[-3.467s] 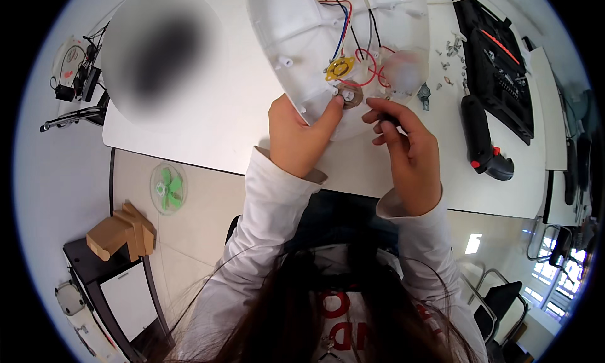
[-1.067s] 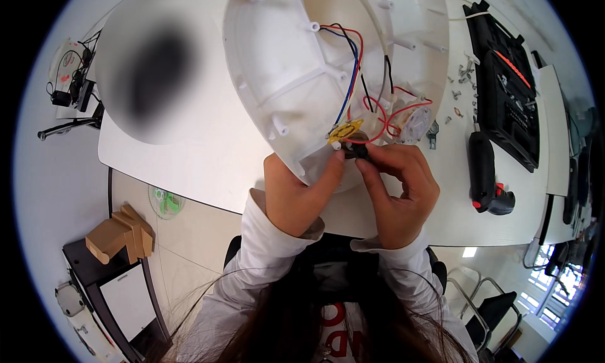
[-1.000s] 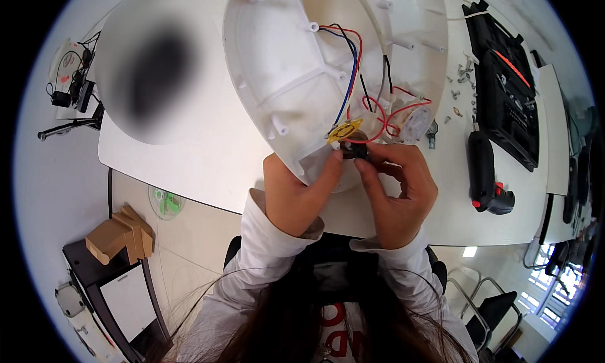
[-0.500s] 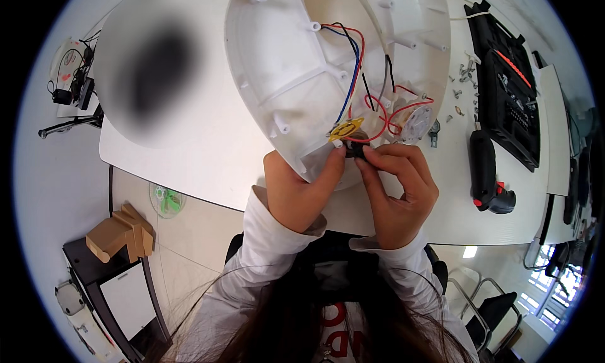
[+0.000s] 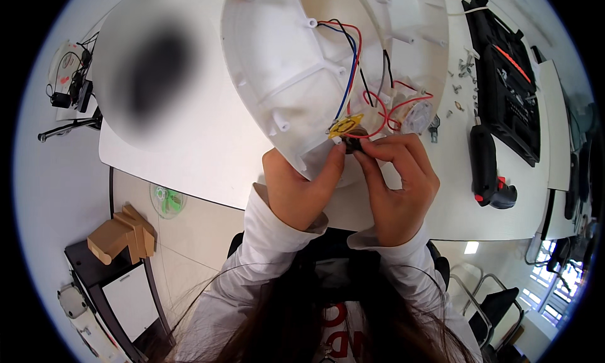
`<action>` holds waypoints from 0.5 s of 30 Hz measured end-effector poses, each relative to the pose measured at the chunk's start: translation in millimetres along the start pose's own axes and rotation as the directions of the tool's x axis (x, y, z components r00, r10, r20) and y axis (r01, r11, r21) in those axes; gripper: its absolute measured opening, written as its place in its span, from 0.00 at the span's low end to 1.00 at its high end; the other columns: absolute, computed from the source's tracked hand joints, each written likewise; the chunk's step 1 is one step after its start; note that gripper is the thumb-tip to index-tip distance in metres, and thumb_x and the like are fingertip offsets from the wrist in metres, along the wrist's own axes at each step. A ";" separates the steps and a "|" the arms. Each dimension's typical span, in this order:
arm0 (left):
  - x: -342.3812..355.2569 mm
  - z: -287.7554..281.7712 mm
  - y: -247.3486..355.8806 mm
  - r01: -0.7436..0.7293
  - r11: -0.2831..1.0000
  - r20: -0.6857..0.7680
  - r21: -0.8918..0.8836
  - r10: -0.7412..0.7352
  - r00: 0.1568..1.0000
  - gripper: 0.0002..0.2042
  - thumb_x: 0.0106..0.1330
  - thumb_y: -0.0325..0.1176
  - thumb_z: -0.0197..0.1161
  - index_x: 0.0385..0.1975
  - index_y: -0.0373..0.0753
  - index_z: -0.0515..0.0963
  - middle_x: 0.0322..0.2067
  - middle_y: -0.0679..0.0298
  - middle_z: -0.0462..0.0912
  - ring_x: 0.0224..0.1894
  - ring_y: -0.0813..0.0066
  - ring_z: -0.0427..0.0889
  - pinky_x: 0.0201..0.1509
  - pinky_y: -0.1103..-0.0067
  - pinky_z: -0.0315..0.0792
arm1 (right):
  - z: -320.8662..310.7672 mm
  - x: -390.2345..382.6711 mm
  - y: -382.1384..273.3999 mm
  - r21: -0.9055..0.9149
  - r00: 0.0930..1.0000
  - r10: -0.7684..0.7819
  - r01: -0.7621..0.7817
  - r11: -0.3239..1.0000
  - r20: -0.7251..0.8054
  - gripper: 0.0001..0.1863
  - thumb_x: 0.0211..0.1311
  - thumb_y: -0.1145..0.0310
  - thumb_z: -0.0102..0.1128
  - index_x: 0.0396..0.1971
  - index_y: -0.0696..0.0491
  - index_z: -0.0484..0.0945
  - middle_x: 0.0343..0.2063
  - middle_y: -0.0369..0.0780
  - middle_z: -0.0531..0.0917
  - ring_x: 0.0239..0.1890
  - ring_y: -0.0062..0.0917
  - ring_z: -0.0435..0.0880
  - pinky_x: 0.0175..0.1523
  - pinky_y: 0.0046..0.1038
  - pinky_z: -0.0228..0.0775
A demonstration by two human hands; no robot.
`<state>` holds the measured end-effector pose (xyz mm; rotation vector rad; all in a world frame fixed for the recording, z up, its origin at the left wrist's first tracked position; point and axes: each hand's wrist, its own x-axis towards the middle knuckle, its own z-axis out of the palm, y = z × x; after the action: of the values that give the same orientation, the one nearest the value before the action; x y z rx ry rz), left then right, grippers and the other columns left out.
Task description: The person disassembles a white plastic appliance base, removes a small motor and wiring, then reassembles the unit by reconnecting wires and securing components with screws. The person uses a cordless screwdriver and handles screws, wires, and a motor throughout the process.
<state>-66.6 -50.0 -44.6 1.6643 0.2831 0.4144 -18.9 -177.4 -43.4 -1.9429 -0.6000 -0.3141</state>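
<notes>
A large white plastic shell (image 5: 258, 79) leans over the table with its hollow, ribbed inside facing me. Red, blue and black wires (image 5: 357, 67) run down inside it to a yellow round-framed part (image 5: 345, 126) and a clear round part (image 5: 416, 117). My left hand (image 5: 296, 186) is closed on the shell's near edge, its thumb inside by the yellow part and its fingers hidden underneath. With thumb and forefinger, my right hand (image 5: 403, 186) pinches a small dark round part (image 5: 354, 141) just below the yellow one. Fingertips cover much of that dark part.
Right of the shell lie loose screws (image 5: 465, 67), a black power screwdriver (image 5: 486, 167) and an open black tool case (image 5: 504, 86). A blurred pale round shape (image 5: 151, 67) covers the table's left. Cardboard boxes (image 5: 120, 236) sit on a dark cabinet at lower left.
The shell and the table things sit slightly higher in view. My right hand's fingers have shifted a little on the dark part; both hands keep their hold.
</notes>
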 end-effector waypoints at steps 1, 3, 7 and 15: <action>0.0 0.4 -1.1 -0.009 1.000 -0.002 0.000 0.009 1.000 0.14 0.56 0.22 0.64 0.43 0.30 0.74 0.35 0.61 0.80 0.36 0.77 0.78 0.39 0.81 0.71 | -1.2 1.1 0.3 -0.002 1.000 -0.012 0.012 1.000 0.013 0.10 0.45 0.85 0.65 0.29 0.59 0.78 0.28 0.40 0.77 0.27 0.30 0.79 0.33 0.25 0.70; 0.4 0.9 -3.1 -0.026 1.000 -0.006 0.002 0.026 1.000 0.14 0.56 0.22 0.63 0.42 0.30 0.74 0.35 0.61 0.80 0.35 0.77 0.78 0.39 0.81 0.71 | -1.6 0.7 0.7 0.006 1.000 0.005 -0.005 1.000 0.021 0.09 0.45 0.85 0.65 0.28 0.59 0.77 0.27 0.41 0.77 0.27 0.30 0.79 0.33 0.25 0.71; 0.0 -0.5 -4.3 0.002 1.000 0.017 -0.024 -0.001 1.000 0.13 0.56 0.22 0.63 0.42 0.29 0.74 0.35 0.61 0.80 0.35 0.76 0.78 0.39 0.81 0.71 | 4.2 -3.0 0.6 0.098 0.993 0.116 -0.115 0.989 -0.006 0.08 0.46 0.84 0.64 0.27 0.60 0.77 0.27 0.41 0.77 0.27 0.31 0.80 0.33 0.25 0.71; 2.5 -0.6 -4.1 -0.075 0.997 0.005 -0.032 0.075 0.997 0.14 0.57 0.22 0.63 0.44 0.29 0.73 0.38 0.60 0.80 0.39 0.74 0.78 0.44 0.80 0.71 | -0.2 -4.3 5.0 0.002 0.998 -0.061 0.061 0.998 -0.018 0.10 0.45 0.85 0.65 0.29 0.59 0.78 0.27 0.41 0.77 0.28 0.31 0.79 0.33 0.25 0.71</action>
<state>-64.4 -47.9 -48.4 1.6481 0.2090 0.4681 -19.8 -180.5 -49.2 -1.9204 -0.6490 -0.3687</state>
